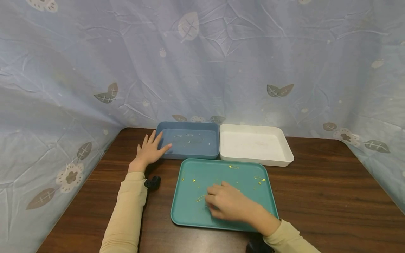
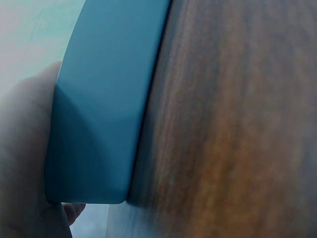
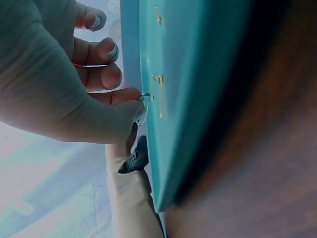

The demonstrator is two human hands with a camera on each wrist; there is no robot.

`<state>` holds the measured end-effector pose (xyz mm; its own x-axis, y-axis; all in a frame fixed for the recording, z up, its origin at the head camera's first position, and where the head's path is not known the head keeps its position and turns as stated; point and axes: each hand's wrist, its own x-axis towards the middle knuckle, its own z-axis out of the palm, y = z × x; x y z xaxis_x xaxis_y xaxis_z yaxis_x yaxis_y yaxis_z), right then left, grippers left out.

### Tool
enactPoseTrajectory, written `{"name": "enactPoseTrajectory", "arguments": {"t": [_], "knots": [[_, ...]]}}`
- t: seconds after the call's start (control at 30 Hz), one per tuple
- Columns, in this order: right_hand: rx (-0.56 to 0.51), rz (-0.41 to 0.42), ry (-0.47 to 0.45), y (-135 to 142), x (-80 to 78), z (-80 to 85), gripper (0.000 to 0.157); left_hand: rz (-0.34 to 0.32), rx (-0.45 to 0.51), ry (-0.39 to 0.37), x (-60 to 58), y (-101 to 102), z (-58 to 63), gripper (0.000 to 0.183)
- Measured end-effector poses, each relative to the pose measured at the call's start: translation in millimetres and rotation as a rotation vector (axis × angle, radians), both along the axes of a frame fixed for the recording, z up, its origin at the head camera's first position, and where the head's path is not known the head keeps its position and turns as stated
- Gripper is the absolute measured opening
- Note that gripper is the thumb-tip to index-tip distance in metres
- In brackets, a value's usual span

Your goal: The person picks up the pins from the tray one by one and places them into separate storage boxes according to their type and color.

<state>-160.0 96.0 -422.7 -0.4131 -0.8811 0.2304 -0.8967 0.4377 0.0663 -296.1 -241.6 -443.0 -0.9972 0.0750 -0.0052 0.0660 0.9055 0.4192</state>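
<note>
My right hand (image 1: 229,203) is low over the teal tray (image 1: 186,212), and in the right wrist view its thumb and index finger pinch a silver safety pin (image 3: 144,106). Around it on the tray lie several gold safety pins (image 1: 259,178). My left hand (image 1: 148,151) rests with spread fingers on the left rim of the blue tray (image 1: 190,156). A few silver safety pins (image 1: 188,135) lie inside that blue tray. The left wrist view shows the blue tray's outer wall (image 2: 109,99) beside the hand.
A white tray (image 1: 256,162) stands right of the blue one, both behind the teal tray on a dark wooden table (image 1: 332,189). A pale patterned cloth (image 1: 240,70) hangs behind and at the sides. Dark wristbands (image 1: 153,183) sit at the wrists.
</note>
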Motion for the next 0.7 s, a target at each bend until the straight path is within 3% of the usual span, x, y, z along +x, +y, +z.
{"name": "enactPoseTrajectory", "arguments": {"t": [0.7], "knots": [[-0.106,0.013,0.151,-16.0,-36.5,26.5,0.018,-0.002,0.005,-0.002,0.1,-0.2,0.4,0.086]]}}
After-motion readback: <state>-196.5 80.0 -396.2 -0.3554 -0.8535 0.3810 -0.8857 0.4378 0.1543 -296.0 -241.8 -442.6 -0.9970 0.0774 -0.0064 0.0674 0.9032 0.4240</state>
